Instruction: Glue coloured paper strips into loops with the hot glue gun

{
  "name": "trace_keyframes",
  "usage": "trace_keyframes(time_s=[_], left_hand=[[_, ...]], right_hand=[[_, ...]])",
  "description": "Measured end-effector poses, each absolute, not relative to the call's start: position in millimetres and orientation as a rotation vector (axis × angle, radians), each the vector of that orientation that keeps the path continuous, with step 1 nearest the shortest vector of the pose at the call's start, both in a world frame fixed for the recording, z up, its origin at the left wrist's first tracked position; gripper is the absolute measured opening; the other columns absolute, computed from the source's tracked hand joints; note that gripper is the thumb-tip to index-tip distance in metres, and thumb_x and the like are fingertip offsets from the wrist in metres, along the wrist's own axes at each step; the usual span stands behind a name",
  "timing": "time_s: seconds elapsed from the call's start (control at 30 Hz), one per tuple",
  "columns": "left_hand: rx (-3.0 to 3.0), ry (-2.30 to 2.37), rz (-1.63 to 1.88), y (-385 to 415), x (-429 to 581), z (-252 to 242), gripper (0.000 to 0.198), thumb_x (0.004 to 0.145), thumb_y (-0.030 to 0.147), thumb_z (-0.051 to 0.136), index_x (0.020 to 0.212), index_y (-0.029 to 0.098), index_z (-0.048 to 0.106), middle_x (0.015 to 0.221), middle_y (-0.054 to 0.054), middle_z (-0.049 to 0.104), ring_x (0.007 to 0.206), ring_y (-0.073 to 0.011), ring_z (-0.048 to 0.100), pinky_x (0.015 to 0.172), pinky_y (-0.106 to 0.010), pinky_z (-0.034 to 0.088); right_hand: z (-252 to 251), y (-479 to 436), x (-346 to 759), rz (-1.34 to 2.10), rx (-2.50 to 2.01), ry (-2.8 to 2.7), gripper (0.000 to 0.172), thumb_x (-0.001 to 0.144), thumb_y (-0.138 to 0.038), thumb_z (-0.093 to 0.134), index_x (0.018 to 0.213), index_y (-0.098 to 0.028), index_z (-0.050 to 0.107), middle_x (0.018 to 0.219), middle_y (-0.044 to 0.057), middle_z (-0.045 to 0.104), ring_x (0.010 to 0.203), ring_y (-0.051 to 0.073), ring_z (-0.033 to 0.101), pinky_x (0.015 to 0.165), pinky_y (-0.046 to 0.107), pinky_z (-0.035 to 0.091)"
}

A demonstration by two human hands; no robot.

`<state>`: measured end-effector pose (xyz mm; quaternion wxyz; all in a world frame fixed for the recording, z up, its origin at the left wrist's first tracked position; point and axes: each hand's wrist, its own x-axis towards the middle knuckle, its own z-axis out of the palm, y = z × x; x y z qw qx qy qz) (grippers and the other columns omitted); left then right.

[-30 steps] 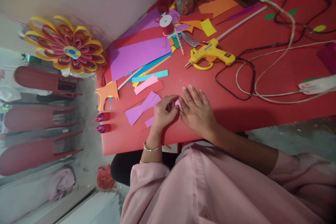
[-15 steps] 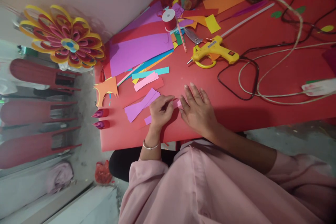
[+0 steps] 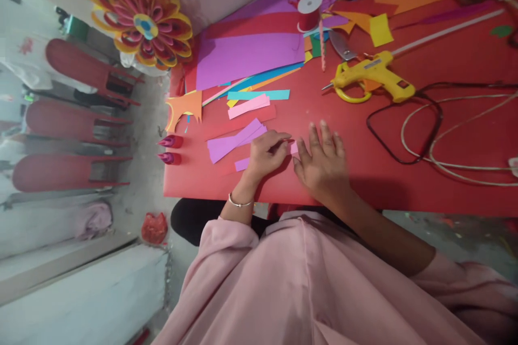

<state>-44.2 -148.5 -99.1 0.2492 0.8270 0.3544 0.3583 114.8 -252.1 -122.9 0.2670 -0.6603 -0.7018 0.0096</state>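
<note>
A small pink paper strip lies on the red table between my two hands. My left hand is closed, thumb and forefinger at the strip's left end; the fingers partly hide it. Spread flat on the table, my right hand has its fingers apart, with the index side against the strip's right end. Just left of my left hand are overlapping purple paper strips and a short purple piece. Behind them lie light pink strips, a red strip and a turquoise strip.
A yellow glue gun and its dark cord lie right of centre, beside scissors. Purple sheets and a ribbon spool are at the back. Two rolled purple paper cones stand near the left edge, below a paper flower.
The view has shifted, so the table items appear further right and higher. My right hand sits slightly further from my left, and more of the pink strip's end shows.
</note>
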Motion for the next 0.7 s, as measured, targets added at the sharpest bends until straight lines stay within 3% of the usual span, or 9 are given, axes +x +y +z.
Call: trace_keyframes(time_s=[0.23, 0.4, 0.7], left_hand=[[2.025, 1.132, 1.118, -147, -62, -97, 0.014, 0.094, 0.029, 0.071, 0.099, 0.022, 0.082, 0.086, -0.004, 0.076, 0.074, -0.0148, 0.067, 0.072, -0.030, 0.054], [1.127, 1.322, 1.309, -171, -109, -70, 0.023, 0.086, 0.043, 0.081, 0.097, 0.024, 0.080, 0.096, -0.003, 0.076, 0.088, -0.0154, 0.073, 0.086, -0.032, 0.061], [0.722, 1.079, 1.079, -194, -144, -40, 0.032, 0.087, 0.051, 0.078, 0.104, 0.025, 0.075, 0.123, -0.010, 0.077, 0.133, -0.0320, 0.068, 0.093, -0.045, 0.068]], right_hand=[[-122, -251, 116, 0.003, -1.830, -1.965, 0.051, 0.106, -0.032, 0.053, 0.148, -0.006, 0.064, 0.172, 0.029, 0.042, 0.166, 0.044, 0.027, 0.128, 0.066, 0.029], [-119, -251, 117, 0.010, -1.831, -1.990, 0.052, 0.105, -0.031, 0.053, 0.149, -0.005, 0.063, 0.172, 0.030, 0.042, 0.165, 0.045, 0.028, 0.127, 0.067, 0.030], [-115, -251, 119, 0.051, -1.839, -2.022, 0.056, 0.103, -0.031, 0.054, 0.151, -0.004, 0.060, 0.173, 0.032, 0.038, 0.167, 0.047, 0.023, 0.127, 0.071, 0.029]])
